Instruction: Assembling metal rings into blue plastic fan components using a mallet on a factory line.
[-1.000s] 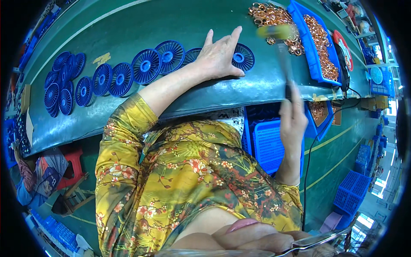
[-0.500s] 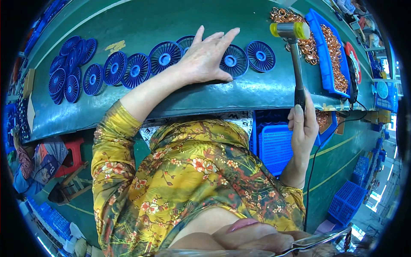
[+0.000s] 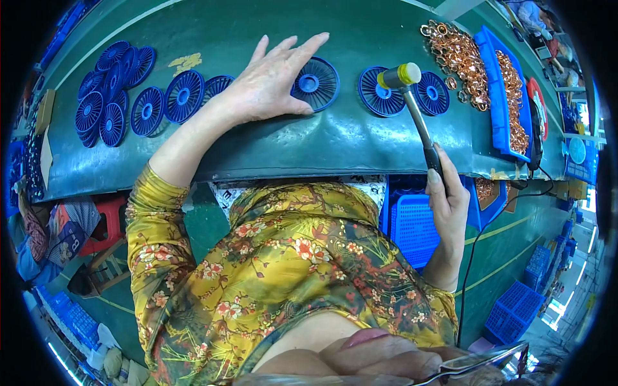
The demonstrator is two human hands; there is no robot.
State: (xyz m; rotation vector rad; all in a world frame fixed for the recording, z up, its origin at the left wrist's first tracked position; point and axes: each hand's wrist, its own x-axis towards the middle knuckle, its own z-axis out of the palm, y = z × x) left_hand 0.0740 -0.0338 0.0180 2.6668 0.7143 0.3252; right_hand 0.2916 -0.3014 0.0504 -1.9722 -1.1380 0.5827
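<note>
My right hand (image 3: 449,193) grips the dark handle of a mallet (image 3: 421,128) with a yellow-faced head. In the picture, the head overlaps the upper right of a round blue slotted disc (image 3: 373,96); I cannot tell whether it touches. My left hand (image 3: 273,83) is open, fingers and thumb spread, its thumb by the lower left edge of another blue disc (image 3: 318,83). That hand partly covers one more disc (image 3: 215,85). Farther right lies a small-looking blue disc (image 3: 432,96). Two others, a near-round disc (image 3: 185,96) and a tilted-looking disc (image 3: 147,111), lie left of my forearm.
A heap of blue discs (image 3: 111,122) sits at the far left of the green tabletop (image 3: 270,151). Loose copper-coloured rings (image 3: 460,58) lie at the right, beside a blue tray (image 3: 499,122) of rings. A blue basket (image 3: 412,225) stands below the table edge. A black cable (image 3: 479,225) hangs at right.
My left hand has moved left along the row. The mallet has come down and left, over a disc. The discs on the right now lie farther right and wider apart.
</note>
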